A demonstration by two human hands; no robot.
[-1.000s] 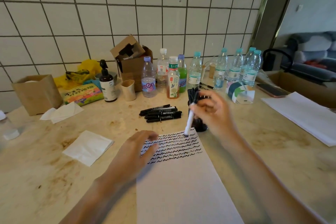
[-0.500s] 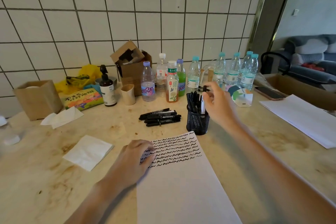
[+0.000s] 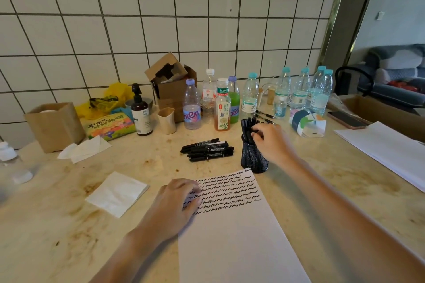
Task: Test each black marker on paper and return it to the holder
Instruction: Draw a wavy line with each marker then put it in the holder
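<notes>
Markers (image 3: 208, 149) — six loose, right hand (image 3: 272, 142) at holder (image 3: 253, 158).

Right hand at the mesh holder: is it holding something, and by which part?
The right hand curls its fingers round the top ends of black markers standing in the holder. Which single marker it grips cannot be told.

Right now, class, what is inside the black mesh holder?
Black markers stand upright in the mesh holder. The right hand covers some tops, so their count and any gripped marker cannot be seen.
</notes>
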